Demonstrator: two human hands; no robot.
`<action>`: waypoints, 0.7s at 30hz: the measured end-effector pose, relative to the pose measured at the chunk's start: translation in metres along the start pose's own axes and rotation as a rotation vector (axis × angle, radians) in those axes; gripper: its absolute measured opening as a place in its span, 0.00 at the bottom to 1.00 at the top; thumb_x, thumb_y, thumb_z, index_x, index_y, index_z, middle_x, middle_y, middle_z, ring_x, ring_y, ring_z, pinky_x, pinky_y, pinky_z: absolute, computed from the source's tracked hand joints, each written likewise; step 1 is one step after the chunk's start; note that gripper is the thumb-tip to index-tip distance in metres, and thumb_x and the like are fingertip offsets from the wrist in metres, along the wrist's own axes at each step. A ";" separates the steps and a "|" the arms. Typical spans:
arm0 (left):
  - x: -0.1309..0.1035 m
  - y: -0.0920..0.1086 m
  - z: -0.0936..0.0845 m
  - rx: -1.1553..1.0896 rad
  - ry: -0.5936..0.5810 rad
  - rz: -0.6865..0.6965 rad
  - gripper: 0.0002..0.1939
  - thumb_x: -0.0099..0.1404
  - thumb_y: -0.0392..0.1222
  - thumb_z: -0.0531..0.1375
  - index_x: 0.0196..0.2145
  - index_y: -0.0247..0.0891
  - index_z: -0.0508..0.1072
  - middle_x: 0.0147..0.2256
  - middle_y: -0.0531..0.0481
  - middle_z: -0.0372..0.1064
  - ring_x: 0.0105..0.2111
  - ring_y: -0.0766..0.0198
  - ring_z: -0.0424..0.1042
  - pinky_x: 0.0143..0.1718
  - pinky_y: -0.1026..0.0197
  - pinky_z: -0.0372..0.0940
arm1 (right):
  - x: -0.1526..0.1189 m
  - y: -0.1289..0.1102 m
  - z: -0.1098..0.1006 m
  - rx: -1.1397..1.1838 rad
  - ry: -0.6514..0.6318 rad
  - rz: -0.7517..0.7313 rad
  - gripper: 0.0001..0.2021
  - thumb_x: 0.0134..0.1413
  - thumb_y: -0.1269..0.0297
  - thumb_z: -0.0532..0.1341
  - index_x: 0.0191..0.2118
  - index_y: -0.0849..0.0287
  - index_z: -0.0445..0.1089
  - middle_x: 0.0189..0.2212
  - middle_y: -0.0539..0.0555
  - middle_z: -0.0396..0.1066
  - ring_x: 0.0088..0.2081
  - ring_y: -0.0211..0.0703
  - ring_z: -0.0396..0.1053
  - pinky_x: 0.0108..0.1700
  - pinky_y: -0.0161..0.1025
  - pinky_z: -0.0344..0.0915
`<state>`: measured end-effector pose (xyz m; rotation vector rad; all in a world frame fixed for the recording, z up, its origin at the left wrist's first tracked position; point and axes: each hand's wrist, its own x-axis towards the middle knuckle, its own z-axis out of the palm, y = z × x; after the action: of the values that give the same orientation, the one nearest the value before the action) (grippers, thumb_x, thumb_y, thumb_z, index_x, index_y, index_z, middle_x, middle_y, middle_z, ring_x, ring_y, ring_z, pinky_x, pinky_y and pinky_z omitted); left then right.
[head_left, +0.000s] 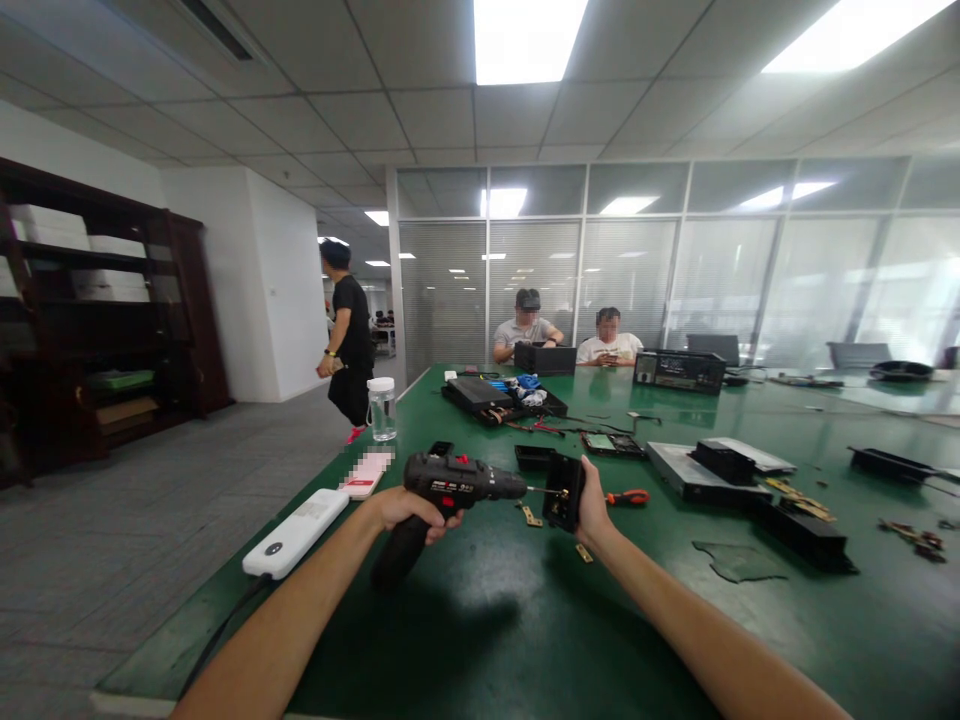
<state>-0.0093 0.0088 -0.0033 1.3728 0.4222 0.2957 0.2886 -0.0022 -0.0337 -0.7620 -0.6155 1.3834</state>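
Above the green table (pixel 585 650), a drill (pixel 465 478) bears blurred lettering (pixel 444 487).

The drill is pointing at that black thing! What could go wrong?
The bit of the drill points toward the right hand behind the black part, so a slip might poke it. Only that hand grips the black part, so it could twist if the drill spins. The clear bottle stands near the edge of the table, so a bump might knock it over.

Bright ceiling panels (pixel 531 40) glare; soft shadows darken the green table (pixel 465 670).
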 end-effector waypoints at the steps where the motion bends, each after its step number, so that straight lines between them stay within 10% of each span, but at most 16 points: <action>1: 0.000 0.000 -0.001 0.001 -0.002 -0.002 0.20 0.46 0.34 0.61 0.39 0.30 0.66 0.32 0.48 0.61 0.23 0.70 0.59 0.24 0.65 0.56 | 0.000 0.000 0.000 -0.002 -0.001 0.001 0.21 0.43 0.43 0.52 0.26 0.57 0.67 0.14 0.49 0.63 0.17 0.41 0.63 0.23 0.39 0.62; 21: 0.000 0.000 -0.001 0.011 0.002 0.011 0.19 0.46 0.34 0.60 0.38 0.31 0.66 0.32 0.48 0.61 0.23 0.70 0.60 0.25 0.65 0.57 | 0.002 0.001 -0.001 -0.004 0.013 -0.005 0.20 0.43 0.44 0.53 0.26 0.57 0.66 0.15 0.50 0.64 0.21 0.44 0.66 0.23 0.40 0.63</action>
<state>-0.0094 0.0096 -0.0036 1.3859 0.4185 0.3035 0.2891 -0.0007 -0.0348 -0.7720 -0.6099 1.3714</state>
